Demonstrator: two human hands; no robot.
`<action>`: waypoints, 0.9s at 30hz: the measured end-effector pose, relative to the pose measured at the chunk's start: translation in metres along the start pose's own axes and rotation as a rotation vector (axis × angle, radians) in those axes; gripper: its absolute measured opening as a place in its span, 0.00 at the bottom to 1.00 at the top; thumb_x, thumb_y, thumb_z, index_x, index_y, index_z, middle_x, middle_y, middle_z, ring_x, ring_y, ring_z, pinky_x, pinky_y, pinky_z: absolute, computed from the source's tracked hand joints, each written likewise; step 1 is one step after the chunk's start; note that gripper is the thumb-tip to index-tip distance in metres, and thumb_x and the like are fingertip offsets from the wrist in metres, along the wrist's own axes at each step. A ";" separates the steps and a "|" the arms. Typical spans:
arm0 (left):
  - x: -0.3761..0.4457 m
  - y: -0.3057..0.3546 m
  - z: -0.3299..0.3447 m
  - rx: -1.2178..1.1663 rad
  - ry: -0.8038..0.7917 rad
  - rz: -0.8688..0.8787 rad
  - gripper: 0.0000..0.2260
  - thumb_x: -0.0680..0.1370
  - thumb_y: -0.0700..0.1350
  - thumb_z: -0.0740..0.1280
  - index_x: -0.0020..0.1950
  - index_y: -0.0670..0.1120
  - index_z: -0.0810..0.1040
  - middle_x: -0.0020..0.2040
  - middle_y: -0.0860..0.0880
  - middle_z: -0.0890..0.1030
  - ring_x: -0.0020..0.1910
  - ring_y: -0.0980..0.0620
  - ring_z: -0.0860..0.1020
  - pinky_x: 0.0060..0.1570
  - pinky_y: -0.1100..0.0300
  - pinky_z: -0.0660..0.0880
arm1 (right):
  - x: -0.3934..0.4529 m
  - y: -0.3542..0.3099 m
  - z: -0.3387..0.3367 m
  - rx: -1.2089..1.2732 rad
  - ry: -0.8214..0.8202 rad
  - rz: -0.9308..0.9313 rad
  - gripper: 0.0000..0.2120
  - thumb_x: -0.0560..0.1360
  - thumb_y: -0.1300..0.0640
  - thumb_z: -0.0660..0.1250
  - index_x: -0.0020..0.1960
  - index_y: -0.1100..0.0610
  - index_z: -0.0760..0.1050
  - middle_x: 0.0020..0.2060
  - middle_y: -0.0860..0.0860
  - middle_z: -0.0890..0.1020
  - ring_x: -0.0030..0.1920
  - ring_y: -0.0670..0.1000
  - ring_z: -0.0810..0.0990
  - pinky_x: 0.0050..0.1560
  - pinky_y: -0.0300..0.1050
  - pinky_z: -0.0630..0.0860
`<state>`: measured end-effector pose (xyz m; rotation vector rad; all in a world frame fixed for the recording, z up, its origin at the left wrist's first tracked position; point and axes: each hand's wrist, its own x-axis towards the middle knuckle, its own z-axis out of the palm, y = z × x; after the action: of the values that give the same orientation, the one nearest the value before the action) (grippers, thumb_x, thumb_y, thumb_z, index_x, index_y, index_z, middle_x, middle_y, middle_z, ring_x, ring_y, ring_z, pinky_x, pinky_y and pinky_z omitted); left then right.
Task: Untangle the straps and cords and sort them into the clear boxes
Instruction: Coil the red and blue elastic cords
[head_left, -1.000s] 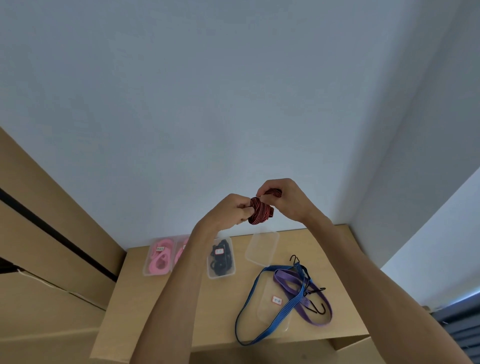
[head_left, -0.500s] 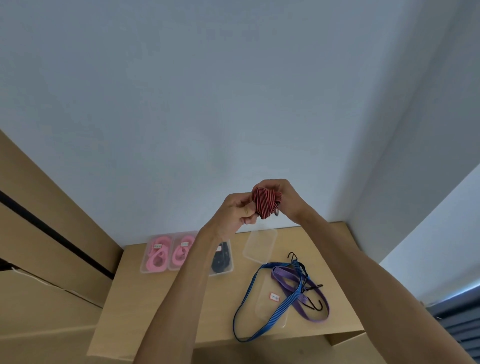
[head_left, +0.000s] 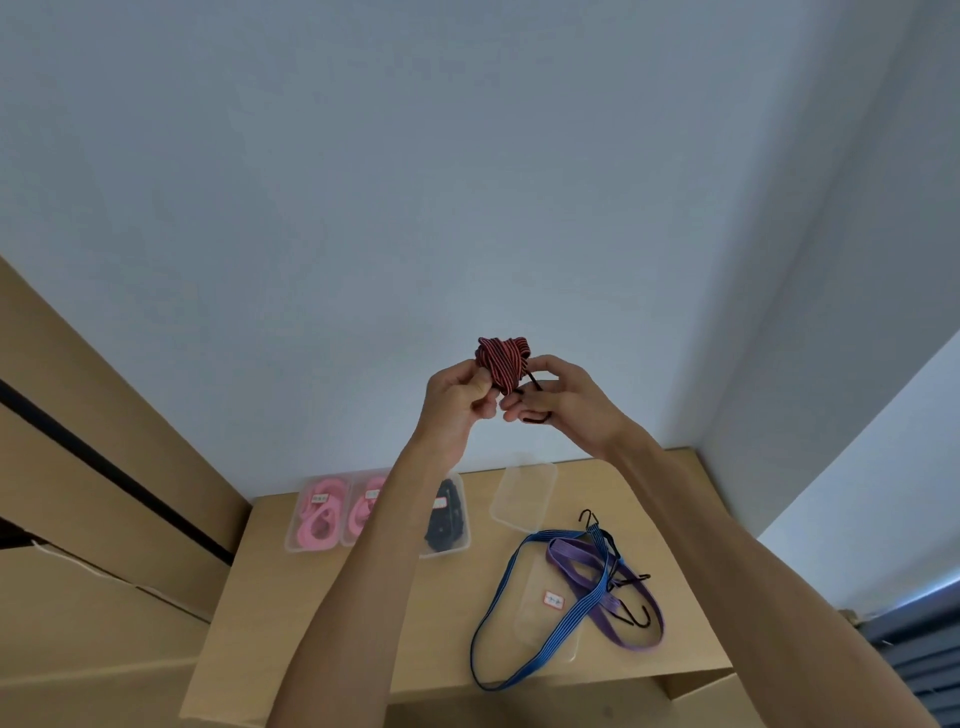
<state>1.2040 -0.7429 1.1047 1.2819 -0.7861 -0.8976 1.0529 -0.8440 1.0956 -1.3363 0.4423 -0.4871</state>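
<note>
Centre frame: red-black cord bundle (head_left: 502, 364) held up betw. both hands. Left hand (head_left: 457, 397) pinches bundle; right hand (head_left: 563, 402) curls round what looks like its black hook (head_left: 537, 410). Empty clear box (head_left: 523, 496) lies below on counter (head_left: 322, 613), nearer right hand.

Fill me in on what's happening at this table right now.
A person holds a bundled red-and-black striped cord up in the air, the left hand gripping the bundle and the right hand pinching its black hook end. On the wooden table below, three clear plastic boxes already hold pink straps and a black strap. An empty clear box lies beyond a blue striped cord tangled with a purple strap, not yet sorted.
</note>
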 end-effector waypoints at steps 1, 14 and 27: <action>0.000 0.000 0.001 0.008 0.007 0.002 0.10 0.82 0.33 0.59 0.42 0.37 0.75 0.31 0.49 0.74 0.30 0.52 0.69 0.33 0.62 0.71 | -0.001 -0.001 0.002 -0.073 0.051 -0.014 0.16 0.76 0.69 0.67 0.63 0.65 0.69 0.47 0.62 0.85 0.48 0.61 0.85 0.52 0.47 0.81; 0.001 -0.012 0.002 -0.233 0.194 -0.092 0.10 0.83 0.35 0.58 0.46 0.39 0.77 0.35 0.46 0.73 0.34 0.52 0.69 0.35 0.62 0.70 | -0.017 -0.002 0.022 -0.160 0.126 -0.138 0.09 0.81 0.64 0.62 0.59 0.61 0.76 0.45 0.58 0.87 0.43 0.57 0.86 0.47 0.46 0.83; 0.000 -0.016 -0.001 -0.298 0.191 -0.032 0.10 0.83 0.36 0.61 0.54 0.42 0.82 0.54 0.45 0.85 0.57 0.51 0.81 0.59 0.57 0.77 | -0.016 0.016 0.016 -0.433 0.392 -0.329 0.08 0.77 0.67 0.70 0.53 0.60 0.84 0.45 0.54 0.83 0.44 0.51 0.80 0.42 0.43 0.78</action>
<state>1.2031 -0.7436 1.0889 1.0993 -0.4631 -0.8670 1.0505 -0.8193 1.0831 -1.7490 0.6804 -0.9770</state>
